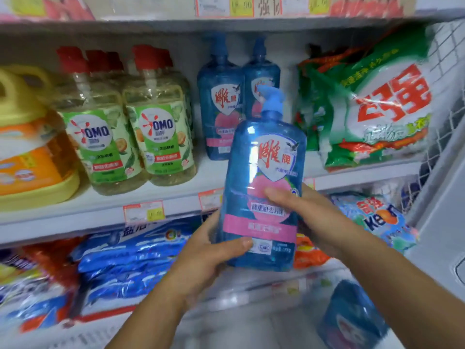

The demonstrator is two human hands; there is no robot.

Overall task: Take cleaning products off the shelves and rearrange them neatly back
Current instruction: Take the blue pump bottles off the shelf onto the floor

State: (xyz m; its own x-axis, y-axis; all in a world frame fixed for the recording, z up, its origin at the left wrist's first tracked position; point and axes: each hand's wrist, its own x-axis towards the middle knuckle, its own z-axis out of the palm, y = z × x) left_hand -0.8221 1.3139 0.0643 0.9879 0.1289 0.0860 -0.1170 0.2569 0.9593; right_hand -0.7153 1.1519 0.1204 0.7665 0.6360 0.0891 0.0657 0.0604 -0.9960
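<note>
Yellow jug (27,137): cut off by the left edge.
Rear blue bottles (220,96): the right one's lower half is hidden behind the held blue pump bottle (261,177).
Left grip (214,250): fingers hidden behind that bottle; only the thumb shows.
Right grip (309,215): most fingers hidden likewise.
Price tags (144,212): figures too blurred to read.
Near-right blue bottle (352,316): blurred, label unreadable.
Lower-shelf detergent bags (130,258): print smeared.

Single wide-angle view from the head, facing forward and slightly down, close in. Middle shelf (100,205) across the far centre; left hand (201,255), right hand (309,215) and blue bottle (264,159) nearest, low centre; lower shelf (239,298) near, bottom.
</note>
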